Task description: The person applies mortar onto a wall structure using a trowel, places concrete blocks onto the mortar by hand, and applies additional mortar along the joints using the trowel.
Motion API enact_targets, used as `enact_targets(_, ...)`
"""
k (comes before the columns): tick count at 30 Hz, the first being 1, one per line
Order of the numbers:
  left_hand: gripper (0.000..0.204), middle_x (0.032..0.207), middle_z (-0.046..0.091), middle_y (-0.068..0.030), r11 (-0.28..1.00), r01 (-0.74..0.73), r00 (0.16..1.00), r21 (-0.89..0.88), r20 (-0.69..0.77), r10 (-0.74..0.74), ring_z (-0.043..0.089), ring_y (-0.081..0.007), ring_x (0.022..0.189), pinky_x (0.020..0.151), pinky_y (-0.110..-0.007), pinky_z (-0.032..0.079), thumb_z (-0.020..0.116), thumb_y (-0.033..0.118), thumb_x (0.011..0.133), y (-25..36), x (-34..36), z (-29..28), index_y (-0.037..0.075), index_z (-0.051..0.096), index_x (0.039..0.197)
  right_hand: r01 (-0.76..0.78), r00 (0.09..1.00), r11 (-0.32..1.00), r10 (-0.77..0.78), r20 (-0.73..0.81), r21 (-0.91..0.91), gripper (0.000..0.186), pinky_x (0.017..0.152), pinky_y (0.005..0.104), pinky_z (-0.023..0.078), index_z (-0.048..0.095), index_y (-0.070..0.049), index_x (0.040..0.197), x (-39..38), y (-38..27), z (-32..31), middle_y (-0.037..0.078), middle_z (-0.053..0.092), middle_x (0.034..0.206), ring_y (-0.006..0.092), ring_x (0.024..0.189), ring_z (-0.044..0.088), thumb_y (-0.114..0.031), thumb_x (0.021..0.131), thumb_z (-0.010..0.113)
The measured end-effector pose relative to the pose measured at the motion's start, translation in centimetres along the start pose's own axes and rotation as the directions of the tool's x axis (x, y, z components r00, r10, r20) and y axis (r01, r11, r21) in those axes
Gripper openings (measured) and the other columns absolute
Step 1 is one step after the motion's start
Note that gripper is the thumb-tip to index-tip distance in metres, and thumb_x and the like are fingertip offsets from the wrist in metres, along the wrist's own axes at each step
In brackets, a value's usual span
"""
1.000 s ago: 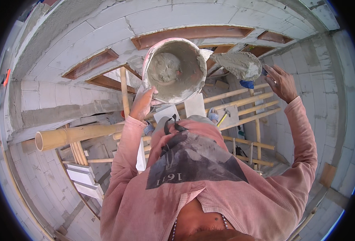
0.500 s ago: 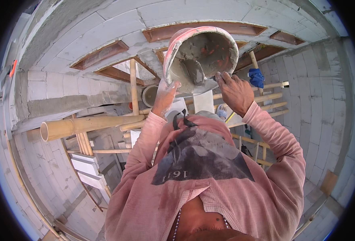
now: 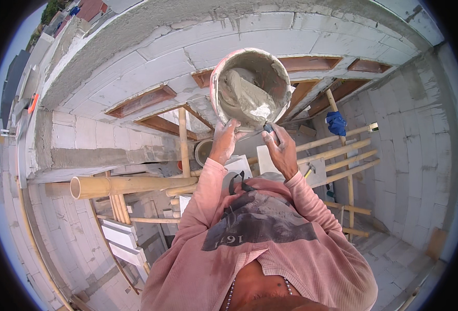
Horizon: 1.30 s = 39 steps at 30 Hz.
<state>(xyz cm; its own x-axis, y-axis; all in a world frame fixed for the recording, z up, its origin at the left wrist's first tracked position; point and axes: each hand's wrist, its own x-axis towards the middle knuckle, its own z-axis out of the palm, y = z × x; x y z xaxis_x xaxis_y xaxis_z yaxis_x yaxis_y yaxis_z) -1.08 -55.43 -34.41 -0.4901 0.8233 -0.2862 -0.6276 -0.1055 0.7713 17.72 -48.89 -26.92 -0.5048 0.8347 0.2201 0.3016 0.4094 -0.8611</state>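
A mortar-smeared reddish bucket (image 3: 214, 90) is held up in front of my chest, its mouth facing me. My left hand (image 3: 225, 140) is closed on its near rim, with pale mortar on the fingers. Wet grey mortar (image 3: 231, 111) lines the inside. Near that rim my right hand (image 3: 281, 150) is closed round the dark handle of a trowel (image 3: 260, 111). The trowel's blade lies inside the bucket, mostly hidden under mortar.
Bamboo poles (image 3: 135, 186) cross below me at waist height, more running to the right. A blue cloth (image 3: 336, 123) hangs on an upright pole. Ahead stands a block wall (image 3: 270, 41) with wooden-framed openings. Another bucket (image 3: 203, 151) and a hammer (image 3: 309, 170) are lower down.
The bucket has shifted slightly left and lower. My right hand has moved left and down, closer to my left hand. The trowel blade, barer before, now carries mortar.
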Motion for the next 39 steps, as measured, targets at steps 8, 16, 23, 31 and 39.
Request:
enact_targets(8,0.030,0.125,0.058,-0.0224,0.977,0.095,0.994,-0.189,0.072,-0.083,0.059,-0.0403,0.119,0.105,-0.060,0.048,0.055,0.012,0.098,2.3,2.8,5.1,-0.006,0.048,0.121,0.092,0.995,0.992,-0.088,-0.050,0.085,0.048,0.089,0.0310,0.048,0.061,0.003,0.118,4.8,-0.3,-4.9,0.012,0.065,0.105,0.0189,0.096,0.062,-0.029,0.085,0.077)
enact_targets(16,0.027,0.128,0.052,-0.0281,0.916,0.265,0.959,-0.301,0.182,-0.218,0.058,-0.0408,0.118,0.104,-0.057,0.050,0.054,0.002,0.089,8.1,6.1,20.5,-0.010,0.047,0.112,0.385,0.913,0.900,-0.404,-0.056,-0.206,0.048,0.077,0.0338,0.051,0.064,0.003,0.115,17.9,1.4,-22.9,0.013,0.065,0.103,0.0232,0.083,0.063,-0.034,0.086,0.075)
enact_targets(23,0.034,0.126,0.057,-0.0227,0.942,0.228,0.958,-0.245,0.232,-0.171,0.061,-0.0371,0.116,0.105,-0.053,0.050,0.053,0.001,0.087,4.7,6.0,23.2,-0.007,0.048,0.119,0.151,0.988,0.927,-0.133,0.076,-0.344,0.048,0.053,0.0249,0.039,0.067,-0.005,0.104,35.0,1.8,-36.9,-0.001,0.051,0.069,0.0092,0.057,0.046,-0.049,0.085,0.069)
enact_targets(31,0.039,0.128,0.059,-0.0209,0.916,0.296,0.955,-0.270,0.054,-0.293,0.061,-0.0352,0.118,0.105,-0.052,0.050,0.051,0.004,0.090,-1.7,0.7,15.7,-0.006,0.046,0.127,0.401,0.907,0.750,-0.243,0.345,-0.525,0.051,0.061,0.0310,0.045,0.066,-0.008,0.120,49.1,0.2,-42.1,0.003,0.058,0.082,0.0133,0.071,0.053,-0.050,0.091,0.063)
enact_targets(39,0.046,0.131,0.056,-0.0252,0.890,0.263,0.928,-0.373,-0.155,-0.339,0.057,-0.0394,0.122,0.107,-0.054,0.047,0.051,0.001,0.088,-6.4,-6.4,7.4,-0.006,0.044,0.133,0.570,0.821,0.621,-0.411,0.396,-0.538,0.043,0.055,0.0294,0.046,0.074,-0.009,0.111,51.8,-10.0,-46.9,0.003,0.067,0.079,0.0117,0.068,0.058,-0.045,0.090,0.066)
